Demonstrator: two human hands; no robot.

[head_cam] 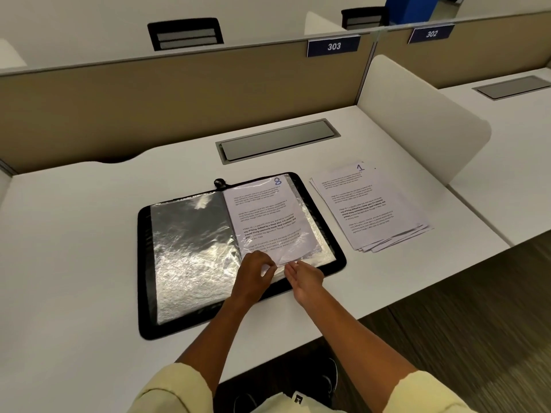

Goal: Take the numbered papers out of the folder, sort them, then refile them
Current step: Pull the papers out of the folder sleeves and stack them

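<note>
Folder (143, 263), black-edged and lying open at centre frame on the white desk (74, 234), its clear sleeves catching glare. On its right half, a printed sheet (262, 216) marked "8" in blue at the top sits partly in a sleeve, its top edge standing slightly past the sleeve's upper end. Left hand (253, 274) rests on the lower edge of that right half, fingers curled and thumb meeting fingertips at the sleeve's bottom edge in what looks like a pinch; exactly what it grips cannot be told. Right hand (304, 277), just beside it, lies palm turned inward with fingers relaxed and nearly straight, touching the folder's lower right border and holding nothing. Right of the folder and apart from it, a loosely fanned stack (372, 210) of printed sheets, the top one marked "1". Behind the folder, a grey cable hatch (277, 141) is set in the desk. Upper frame: a tan partition (149, 99) bearing a "303" plate (333, 46).
</note>
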